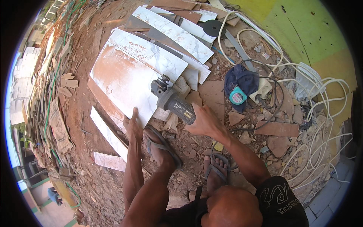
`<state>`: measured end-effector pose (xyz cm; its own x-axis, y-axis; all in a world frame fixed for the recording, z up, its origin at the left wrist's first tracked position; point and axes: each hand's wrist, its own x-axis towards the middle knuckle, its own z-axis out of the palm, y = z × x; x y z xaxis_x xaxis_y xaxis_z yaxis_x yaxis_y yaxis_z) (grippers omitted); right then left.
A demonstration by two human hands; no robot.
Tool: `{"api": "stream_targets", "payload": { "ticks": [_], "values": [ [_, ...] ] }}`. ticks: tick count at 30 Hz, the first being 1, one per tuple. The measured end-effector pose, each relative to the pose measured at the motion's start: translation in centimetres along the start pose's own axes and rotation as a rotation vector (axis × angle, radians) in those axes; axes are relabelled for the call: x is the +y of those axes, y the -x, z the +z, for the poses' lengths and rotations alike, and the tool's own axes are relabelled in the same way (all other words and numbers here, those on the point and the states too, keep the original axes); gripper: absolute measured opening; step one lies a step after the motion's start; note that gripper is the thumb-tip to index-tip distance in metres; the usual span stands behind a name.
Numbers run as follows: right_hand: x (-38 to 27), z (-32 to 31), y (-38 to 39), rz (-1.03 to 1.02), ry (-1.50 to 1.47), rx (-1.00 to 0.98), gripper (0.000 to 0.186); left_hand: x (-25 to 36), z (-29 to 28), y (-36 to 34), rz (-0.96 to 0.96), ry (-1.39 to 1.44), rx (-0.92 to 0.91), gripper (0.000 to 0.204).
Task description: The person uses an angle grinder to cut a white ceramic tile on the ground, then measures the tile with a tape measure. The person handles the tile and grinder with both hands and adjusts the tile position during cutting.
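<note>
My right hand [206,118] is wrapped round the body of a dark angle grinder [174,103]. The grinder's head rests over the near right part of a white marbled tile [130,81], beside a long dark line that runs across it. Reddish dust coats much of the tile's face. With the thumb on top, my left hand [133,128] grips the tile's near edge; the fingers underneath are hidden. Whether the disc touches the tile or spins I cannot tell.
Cut tile strips [174,32] are piled beyond, with a black disc [213,28] alongside. To the right lie a dark blue cloth [242,77], a turquoise tape measure [237,95], a white socket [261,90] and coiled white cable [323,98]. Rubble covers the ground around my sandalled feet.
</note>
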<state>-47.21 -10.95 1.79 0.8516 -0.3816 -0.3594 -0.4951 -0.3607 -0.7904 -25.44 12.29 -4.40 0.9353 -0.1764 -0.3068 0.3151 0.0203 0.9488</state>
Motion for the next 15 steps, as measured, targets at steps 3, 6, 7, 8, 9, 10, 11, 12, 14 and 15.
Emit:
{"api": "stream_targets", "payload": {
  "ticks": [3,6,7,8,9,10,11,12,14,15],
  "values": [
    [0.1,0.0,0.3,0.011,0.025,0.001,0.047,0.1,0.0,0.0,-0.017,-0.013,0.012,0.034],
    [0.2,0.1,0.5,-0.007,0.034,0.032,0.046,0.2,0.0,0.0,-0.014,0.001,0.006,0.034],
    [0.4,0.2,0.5,-0.017,0.024,0.034,0.046,0.3,0.2,0.1,-0.012,0.007,0.005,0.034],
    [0.6,0.2,0.5,-0.027,0.014,0.037,0.046,0.3,0.3,0.2,-0.009,0.014,0.004,0.034],
    [0.8,0.3,0.6,-0.026,0.015,0.036,0.045,0.2,0.4,0.2,-0.007,0.02,0.006,0.034],
    [0.9,0.3,0.6,-0.025,0.016,0.036,0.045,0.2,0.4,0.2,-0.01,0.019,0.005,0.034],
    [1.1,0.4,0.7,-0.024,0.017,0.036,0.045,0.2,0.4,0.2,-0.014,0.018,0.004,0.034],
    [1.1,0.4,0.7,-0.024,0.012,0.031,0.045,0.2,0.3,0.2,-0.017,0.017,0.003,0.034],
    [1.2,0.4,0.7,-0.023,0.004,0.022,0.044,0.0,0.0,0.0,-0.005,0.032,-0.004,0.034],
    [1.3,0.5,0.8,-0.025,0.007,0.024,0.044,0.0,0.0,0.0,0.002,0.039,-0.009,0.034]
  ]
}}
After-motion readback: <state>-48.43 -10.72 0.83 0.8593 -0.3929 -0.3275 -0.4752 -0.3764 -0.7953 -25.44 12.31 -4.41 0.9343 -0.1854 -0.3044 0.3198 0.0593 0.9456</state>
